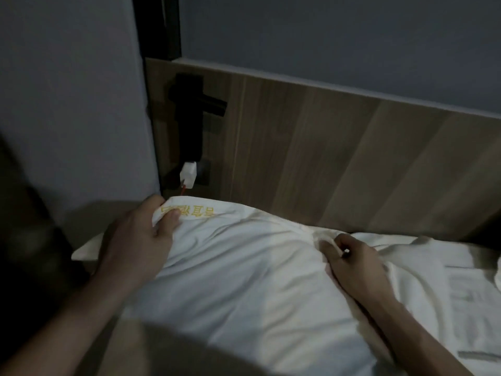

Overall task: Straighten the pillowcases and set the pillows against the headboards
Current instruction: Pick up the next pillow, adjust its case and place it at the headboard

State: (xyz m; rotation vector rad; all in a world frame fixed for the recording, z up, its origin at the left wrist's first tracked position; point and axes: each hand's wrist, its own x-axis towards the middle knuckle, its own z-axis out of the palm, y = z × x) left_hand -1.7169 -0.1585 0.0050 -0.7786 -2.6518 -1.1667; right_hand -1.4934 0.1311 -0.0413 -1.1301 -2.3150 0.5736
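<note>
A white pillow [244, 267] in a creased pillowcase with yellow embroidered characters along its far edge lies on the bed, its far edge close to the wooden headboard [325, 147]. My left hand [138, 234] grips the pillow's far left corner, thumb on top beside the embroidery. Further right, my right hand [352, 264] pinches a fold of the pillowcase near the pillow's far edge. More white bedding [447, 280] lies to the right of that hand.
A grey wall [73, 104] closes the left side. A black bracket [189, 115] is fixed to the headboard's left end, with a white plug [189, 171] and a red wire below it. A beige surface [89, 221] lies left of the pillow.
</note>
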